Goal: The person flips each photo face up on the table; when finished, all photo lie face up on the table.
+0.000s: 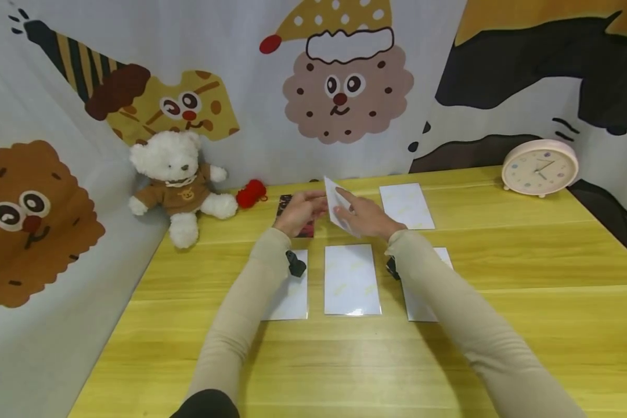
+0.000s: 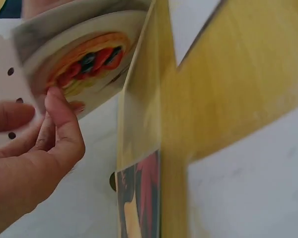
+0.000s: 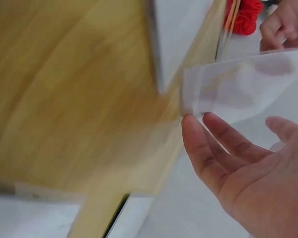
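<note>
A picture card (image 1: 337, 208) stands raised off the table between the hands. Its white back faces my right hand (image 1: 366, 216); its front, seen in the left wrist view, carries a photo of a fruit-topped pastry on a plate (image 2: 89, 59). My left hand (image 1: 302, 212) has bent fingers at the card's edge, one fingertip on the photo side, and seems to pinch it there. The right hand's fingers (image 3: 208, 148) are nearly straight and touch the white side and edge. Below the left hand lies a dark, red-patterned card (image 1: 305, 230), partly covered.
White-backed cards lie on the wooden table: one at centre (image 1: 352, 280), one at back right (image 1: 407, 206), and others under the left (image 1: 292, 299) and right (image 1: 420, 305) forearms. A teddy bear (image 1: 180, 186), red ornament (image 1: 251, 193) and pink clock (image 1: 540, 168) line the back.
</note>
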